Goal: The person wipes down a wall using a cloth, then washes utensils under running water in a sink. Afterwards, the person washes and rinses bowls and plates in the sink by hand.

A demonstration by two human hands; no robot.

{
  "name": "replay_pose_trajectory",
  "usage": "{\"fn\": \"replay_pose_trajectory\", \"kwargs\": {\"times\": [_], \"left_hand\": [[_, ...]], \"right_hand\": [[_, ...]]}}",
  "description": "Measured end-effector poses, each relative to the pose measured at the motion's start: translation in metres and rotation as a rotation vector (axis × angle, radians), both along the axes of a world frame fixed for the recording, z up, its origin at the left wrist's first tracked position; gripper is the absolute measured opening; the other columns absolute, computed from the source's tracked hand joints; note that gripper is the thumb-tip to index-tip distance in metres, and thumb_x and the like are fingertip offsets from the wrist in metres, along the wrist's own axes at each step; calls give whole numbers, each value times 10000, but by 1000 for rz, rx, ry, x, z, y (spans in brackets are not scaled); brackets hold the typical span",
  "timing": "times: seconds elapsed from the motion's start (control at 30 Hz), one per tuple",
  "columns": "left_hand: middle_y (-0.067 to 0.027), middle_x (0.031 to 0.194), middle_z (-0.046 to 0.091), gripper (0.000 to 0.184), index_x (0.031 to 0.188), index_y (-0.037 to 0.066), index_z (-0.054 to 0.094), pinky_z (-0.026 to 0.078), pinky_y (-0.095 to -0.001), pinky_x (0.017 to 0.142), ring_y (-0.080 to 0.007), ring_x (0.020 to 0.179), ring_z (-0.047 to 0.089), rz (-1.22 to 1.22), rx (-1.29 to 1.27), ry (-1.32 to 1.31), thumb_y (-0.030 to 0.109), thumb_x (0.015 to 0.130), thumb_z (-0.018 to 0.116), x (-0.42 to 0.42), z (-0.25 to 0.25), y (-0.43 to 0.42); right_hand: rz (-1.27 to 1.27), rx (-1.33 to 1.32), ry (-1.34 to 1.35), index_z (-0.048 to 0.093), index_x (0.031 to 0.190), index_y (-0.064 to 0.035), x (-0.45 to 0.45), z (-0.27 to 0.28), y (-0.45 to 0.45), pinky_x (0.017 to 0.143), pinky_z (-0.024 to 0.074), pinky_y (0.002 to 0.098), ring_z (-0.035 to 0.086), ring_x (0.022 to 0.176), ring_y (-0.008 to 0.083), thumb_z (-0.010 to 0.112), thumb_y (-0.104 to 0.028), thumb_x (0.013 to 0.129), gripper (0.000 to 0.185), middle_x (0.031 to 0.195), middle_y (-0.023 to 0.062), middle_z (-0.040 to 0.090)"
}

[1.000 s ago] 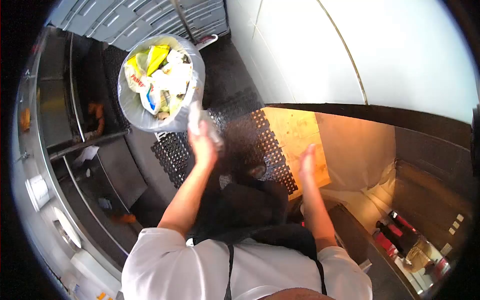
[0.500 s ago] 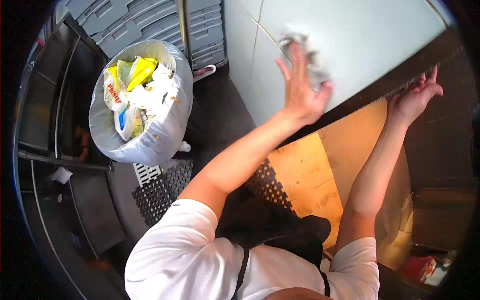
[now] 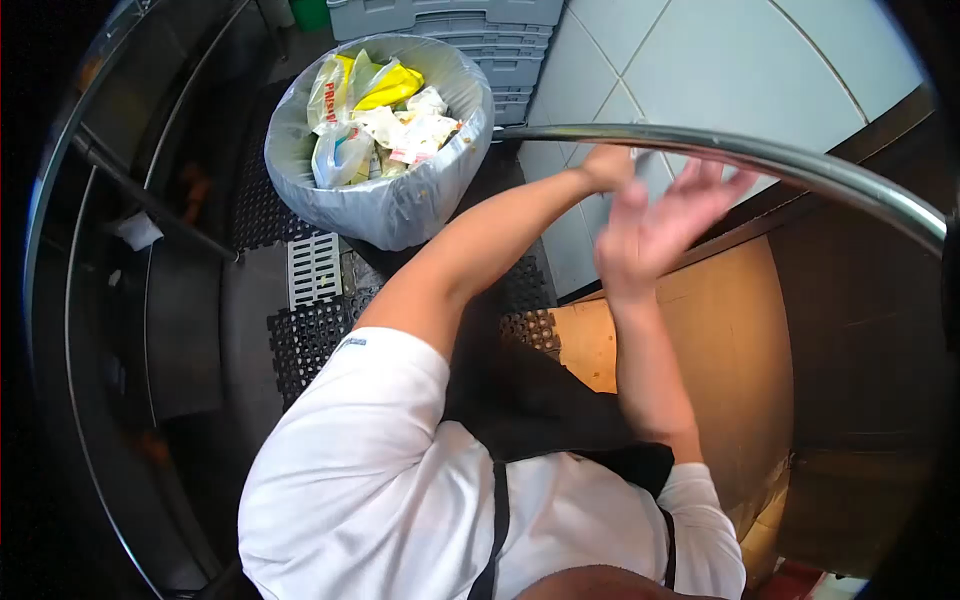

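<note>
My left hand (image 3: 608, 168) is at the white tiled wall (image 3: 680, 70), just below a curved metal rail (image 3: 720, 140). Its fingers are hidden behind my right hand and the rail, so any cloth in them cannot be made out. My right hand (image 3: 660, 235) is raised in front of the wall's dark lower border, close beside my left hand. Its fingers are spread and smeared by motion, with nothing visible in them. The rail passes across the view just above both hands.
A bin lined with a translucent bag (image 3: 380, 215) stands left of my arms, full of wrappers and paper. Grey stacked crates (image 3: 450, 20) rise behind it. Black perforated mats (image 3: 310, 345) and a white drain grate (image 3: 314, 268) lie on the floor. Dark metal shelving (image 3: 180, 300) lines the left.
My right hand has left the wall's lower edge and moved left beside my left hand. The grey cloth under my left hand has gone from sight. The view has shifted, bringing the rail across.
</note>
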State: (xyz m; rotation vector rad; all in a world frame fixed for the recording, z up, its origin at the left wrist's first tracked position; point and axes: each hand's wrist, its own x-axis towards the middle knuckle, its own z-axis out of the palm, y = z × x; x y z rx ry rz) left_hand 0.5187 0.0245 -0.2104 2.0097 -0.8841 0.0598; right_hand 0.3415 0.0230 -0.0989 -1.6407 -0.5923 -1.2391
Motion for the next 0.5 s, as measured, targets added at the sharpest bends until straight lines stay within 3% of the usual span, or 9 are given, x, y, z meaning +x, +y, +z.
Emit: {"fn": "replay_pose_trajectory", "kwargs": {"times": [0.07, 0.17, 0.2, 0.23, 0.27, 0.3, 0.37, 0.47, 0.5], "left_hand": [[-288, 984, 645, 394, 1046, -26, 611, 459, -449, 903, -403, 1020, 607, -26, -140, 101, 278, 798, 578, -30, -16, 20], [-283, 1032, 630, 539, 1171, -30, 543, 485, -460, 850, -403, 1002, 608, 355, -57, 275, 260, 734, 668, -114, 47, 86], [-274, 1076, 603, 643, 1255, -22, 458, 487, -467, 848, -409, 1025, 595, 491, -160, 44, 255, 726, 699, -106, 53, 104], [-265, 1121, 577, 763, 1340, -13, 373, 489, -475, 847, -416, 1047, 582, 620, -266, -185, 250, 718, 729, -95, 58, 115], [-254, 1105, 574, 805, 1363, 5, 337, 487, -463, 855, -419, 1035, 579, 718, -304, -288, 279, 720, 736, -83, 82, 121], [-243, 1089, 571, 847, 1386, 22, 301, 485, -451, 864, -422, 1022, 577, 818, -343, -391, 307, 721, 742, -66, 108, 127], [-199, 1066, 591, 709, 1332, 44, 390, 489, -457, 854, -404, 986, 597, 883, -193, -571, 303, 753, 707, -6, 139, 127], [-172, 1095, 610, 463, 1208, 82, 523, 496, -477, 848, -386, 1013, 611, 864, -29, -430, 295, 814, 637, 69, 174, 154], [-162, 1092, 629, 396, 1169, 75, 554, 496, -479, 852, -387, 1001, 620, 884, -32, -427, 274, 830, 601, 92, 179, 168]], "right_hand": [[-56, -19, -35, 54, 1475, -42, 36, 24, 7, 1056, 283, 415, 430, 1152, 280, 610, -174, 908, 805, 1429, 184, 314], [-36, -21, -85, 289, 1361, 0, 82, 68, 11, 894, 427, 346, 531, 944, 216, 608, -169, 920, 569, 1225, 166, 530], [-114, -20, -26, 405, 1241, 27, 89, 87, 17, 851, 451, 349, 559, 839, 209, 634, -214, 912, 468, 1037, 128, 615], [-184, -59, 45, 452, 1228, 6, 104, 101, 15, 839, 468, 345, 598, 892, 229, 623, -231, 916, 427, 1063, 152, 634], [-141, -48, 243, 395, 1308, -52, 111, 120, 21, 856, 496, 409, 649, 980, 338, 557, -190, 903, 458, 1037, 201, 651], [-143, -161, 302, 379, 1305, -21, 127, 132, 22, 789, 514, 405, 665, 896, 345, 541, -130, 903, 447, 952, 216, 657], [132, -278, 265, 409, 1331, -58, 139, 146, 28, 941, 455, 391, 602, 1076, 341, 529, -199, 920, 450, 1135, 221, 611], [-46, -383, 209, 442, 1317, -40, 119, 136, 22, 882, 467, 352, 605, 1047, 264, 611, -224, 915, 473, 1175, 197, 615], [-34, -382, 236, 372, 1382, -50, 103, 121, 12, 903, 460, 359, 611, 1005, 297, 626, -190, 901, 561, 1159, 198, 608]]}}
